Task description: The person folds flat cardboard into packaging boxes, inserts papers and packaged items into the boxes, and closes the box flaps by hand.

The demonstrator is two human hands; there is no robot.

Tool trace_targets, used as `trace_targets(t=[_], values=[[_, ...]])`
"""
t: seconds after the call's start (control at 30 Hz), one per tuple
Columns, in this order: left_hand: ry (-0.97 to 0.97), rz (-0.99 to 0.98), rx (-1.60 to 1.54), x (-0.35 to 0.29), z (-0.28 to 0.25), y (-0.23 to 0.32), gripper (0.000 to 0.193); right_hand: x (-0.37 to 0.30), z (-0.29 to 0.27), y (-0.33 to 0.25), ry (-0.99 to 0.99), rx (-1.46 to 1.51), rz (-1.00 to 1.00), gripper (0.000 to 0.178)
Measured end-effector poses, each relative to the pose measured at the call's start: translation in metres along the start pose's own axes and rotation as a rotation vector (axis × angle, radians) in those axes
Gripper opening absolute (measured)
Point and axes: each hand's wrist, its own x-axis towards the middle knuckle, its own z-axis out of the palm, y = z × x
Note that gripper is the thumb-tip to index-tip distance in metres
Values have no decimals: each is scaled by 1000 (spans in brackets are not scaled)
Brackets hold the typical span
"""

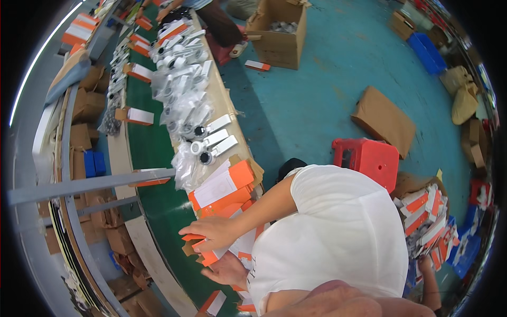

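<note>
Both hands are at a small orange-and-white carton point(214, 255) over the near edge of the green belt. My right hand point(214, 231), the upper one in the picture, reaches across the carton and closes on its open flapped end. Beneath it, my left hand point(228, 270) curls against the carton's lower side; its palm is partly hidden. Just beyond my right hand lies a stack of flat orange-and-white cartons point(224, 185). Farther along, white handled devices with round heads point(211, 140) rest on the ledge, several of them in clear plastic bags point(185, 111).
A grey metal bar point(95, 186) crosses above the green conveyor belt point(158, 206), which carries spaced cartons point(138, 115). Behind me stand a red stool point(369, 161), a brown cardboard piece point(384, 120) and a pile of cartons point(425, 216). Another person point(219, 24) stands at the far end beside a large cardboard box point(277, 47).
</note>
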Motion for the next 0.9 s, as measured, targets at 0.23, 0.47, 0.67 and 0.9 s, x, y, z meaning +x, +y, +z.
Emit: trace_targets(t=[0.23,0.47,0.67,0.9], values=[[337,72,473,26,-18,-12,32,-12,24,20,183,-139,-224,54],[399,815,1123,24,-14,-49,30,-1,6,12,38,383,116,43],[497,574,851,12,-6,-17,38,10,30,30,-182,437,176,36],[372,406,858,-2,-18,-16,30,14,42,43,-251,643,204,21]])
